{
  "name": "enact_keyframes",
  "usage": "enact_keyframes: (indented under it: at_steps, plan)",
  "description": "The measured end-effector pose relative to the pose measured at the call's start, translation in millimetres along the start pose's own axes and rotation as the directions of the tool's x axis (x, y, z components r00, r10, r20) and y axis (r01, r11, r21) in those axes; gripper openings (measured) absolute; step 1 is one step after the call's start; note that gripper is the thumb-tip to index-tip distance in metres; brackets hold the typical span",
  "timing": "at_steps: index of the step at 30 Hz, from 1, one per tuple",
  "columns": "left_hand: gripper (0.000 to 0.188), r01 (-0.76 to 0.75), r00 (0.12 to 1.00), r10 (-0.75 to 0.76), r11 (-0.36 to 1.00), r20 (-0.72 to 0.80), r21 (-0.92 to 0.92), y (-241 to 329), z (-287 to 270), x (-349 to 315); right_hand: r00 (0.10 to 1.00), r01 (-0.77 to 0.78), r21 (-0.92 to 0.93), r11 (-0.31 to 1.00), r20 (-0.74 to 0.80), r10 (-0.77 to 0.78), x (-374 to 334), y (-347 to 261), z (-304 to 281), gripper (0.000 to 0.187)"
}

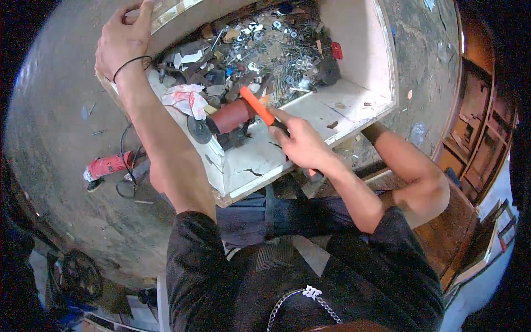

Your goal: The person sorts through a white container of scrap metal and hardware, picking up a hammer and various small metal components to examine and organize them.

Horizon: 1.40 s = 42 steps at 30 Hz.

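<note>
Head | left grip (124,41) — seemingly holding box rim (171,15) | right grip (298,141) — wrapped round orange tool (256,104)

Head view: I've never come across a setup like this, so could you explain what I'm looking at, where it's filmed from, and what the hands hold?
There is no machine here: a person works with two bare hands. The single picture comes from a wide fisheye camera worn on the head, looking down, so straight edges bend near the rim. The right hand holds an orange-and-black tool. The left hand is at the upper-left edge of a pale box, its fingers bent; how firmly it grips, I cannot tell. Inside lie small metal pieces, a reddish-brown roll and a crumpled wrapper. A red power tool lies on the ground to the left.
</note>
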<state>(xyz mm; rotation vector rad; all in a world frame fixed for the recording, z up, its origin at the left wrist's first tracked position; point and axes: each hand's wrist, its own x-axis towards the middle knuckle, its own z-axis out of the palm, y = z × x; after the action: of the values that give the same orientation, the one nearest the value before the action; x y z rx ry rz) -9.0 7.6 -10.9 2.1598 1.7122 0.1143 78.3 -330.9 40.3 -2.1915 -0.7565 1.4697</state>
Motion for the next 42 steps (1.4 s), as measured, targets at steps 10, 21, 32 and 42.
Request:
enact_keyframes:
  at_steps: [10,21,32,42]
  plan:
    - [0.059,-0.004,1.0,0.004,1.0,-0.012,0.007,-6.6,5.5,6.1,0.933,-0.174,-0.384,0.907,-0.358,0.027,35.5,49.0,-45.6,0.056]
    - [0.062,-0.02,1.0,0.02,1.0,0.008,-0.015,-0.5,3.7,4.2,0.991,-0.057,-0.154,0.986,-0.131,0.037,30.1,21.0,3.6,0.046]
    - [0.065,0.008,1.0,-0.008,0.999,-0.009,0.032,-6.6,4.9,6.1,0.967,-0.228,-0.543,0.808,-0.027,0.255,25.2,21.4,-57.3,0.032]
    - [0.064,-0.003,1.0,0.004,0.998,-0.025,0.068,-6.3,5.2,9.2,0.995,-0.012,-0.306,0.952,-0.099,-0.019,36.4,19.4,1.9,0.045]
